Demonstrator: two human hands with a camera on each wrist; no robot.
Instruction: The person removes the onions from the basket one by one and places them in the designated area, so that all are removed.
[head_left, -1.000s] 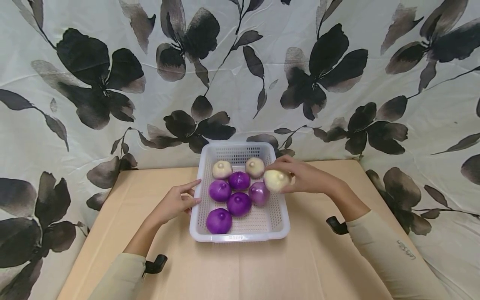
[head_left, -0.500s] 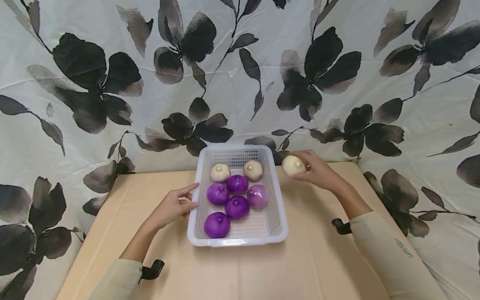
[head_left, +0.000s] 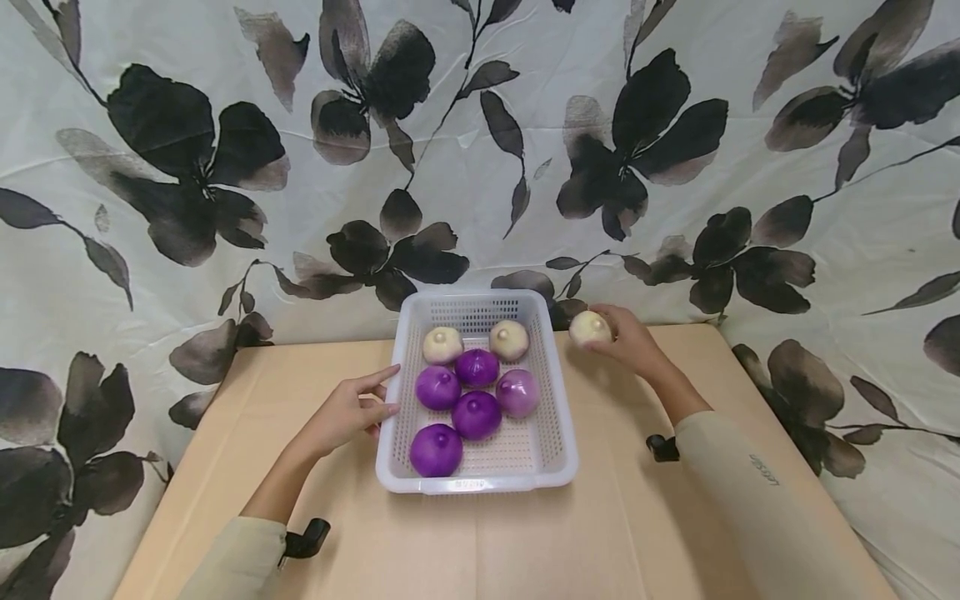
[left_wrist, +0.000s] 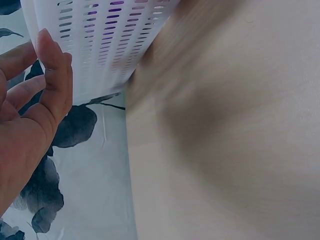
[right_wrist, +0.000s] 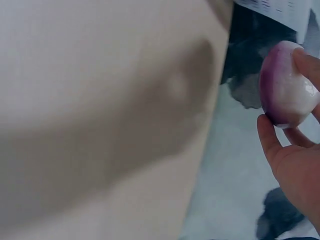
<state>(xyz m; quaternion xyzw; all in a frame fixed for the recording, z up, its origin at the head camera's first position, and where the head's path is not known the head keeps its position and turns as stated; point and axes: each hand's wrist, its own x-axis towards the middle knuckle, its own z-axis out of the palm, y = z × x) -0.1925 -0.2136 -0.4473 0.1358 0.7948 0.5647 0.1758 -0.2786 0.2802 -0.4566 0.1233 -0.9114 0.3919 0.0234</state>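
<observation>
My right hand (head_left: 627, 337) holds a pale onion (head_left: 590, 328) between thumb and fingers, to the right of the basket by the table's back edge. In the right wrist view the onion (right_wrist: 285, 86) shows a white side and a purple side. A white perforated plastic basket (head_left: 557, 433) stands in the middle of the table. Inside it lie several purple onions (head_left: 476, 415), one of them lighter and glossy (head_left: 517, 392), and two pale onions (head_left: 509, 340) at the back. With relaxed fingertips my left hand (head_left: 348, 412) touches the basket's left wall; the left wrist view shows the fingers (left_wrist: 56, 65) against it.
A light wood-toned table (head_left: 480, 550) lies under the basket, its back edge close behind it. Against that edge hangs a white cloth (head_left: 487, 208) with dark flowers. Black wrist cameras (head_left: 306, 539) sit at both sleeves.
My right hand has carried the pale onion from over the basket's right rim out to the right, then slightly lower. The left hand stays at the basket's left side.
</observation>
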